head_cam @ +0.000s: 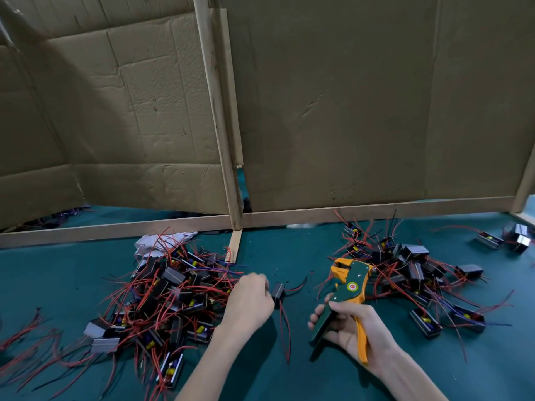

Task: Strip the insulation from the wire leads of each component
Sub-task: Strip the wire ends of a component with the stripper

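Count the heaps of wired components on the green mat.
2: one heap beside the left hand, one heap behind the wire stripper in the right hand. Strays lie around; more may be hidden.

You can read no text here; the round red-and-yellow sticker on your wire stripper is too blurred.

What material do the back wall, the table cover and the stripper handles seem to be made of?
Back wall: matte brown corrugated cardboard, creased, on pale wood strips. Table cover: teal, matte, probably felt or cloth. Stripper handles: green and orange, apparently smooth plastic.
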Motion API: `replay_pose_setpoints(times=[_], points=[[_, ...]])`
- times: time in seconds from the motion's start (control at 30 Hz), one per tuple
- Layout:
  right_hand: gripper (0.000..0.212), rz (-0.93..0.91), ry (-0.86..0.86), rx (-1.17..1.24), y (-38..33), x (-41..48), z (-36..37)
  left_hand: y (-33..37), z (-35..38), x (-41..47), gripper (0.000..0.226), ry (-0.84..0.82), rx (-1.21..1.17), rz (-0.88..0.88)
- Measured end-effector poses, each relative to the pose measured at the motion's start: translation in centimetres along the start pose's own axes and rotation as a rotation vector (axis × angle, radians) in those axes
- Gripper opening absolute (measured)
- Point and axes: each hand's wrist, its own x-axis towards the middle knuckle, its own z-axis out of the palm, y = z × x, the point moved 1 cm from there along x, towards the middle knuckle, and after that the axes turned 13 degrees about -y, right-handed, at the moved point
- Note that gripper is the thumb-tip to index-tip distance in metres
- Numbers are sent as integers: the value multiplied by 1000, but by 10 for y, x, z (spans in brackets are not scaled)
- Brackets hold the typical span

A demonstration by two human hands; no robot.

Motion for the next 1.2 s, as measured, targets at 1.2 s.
replay_pose_setpoints(times=[1.2], points=[[35, 113, -188, -163, 1, -13, 17, 23, -11, 6, 7, -69, -1132, 315]])
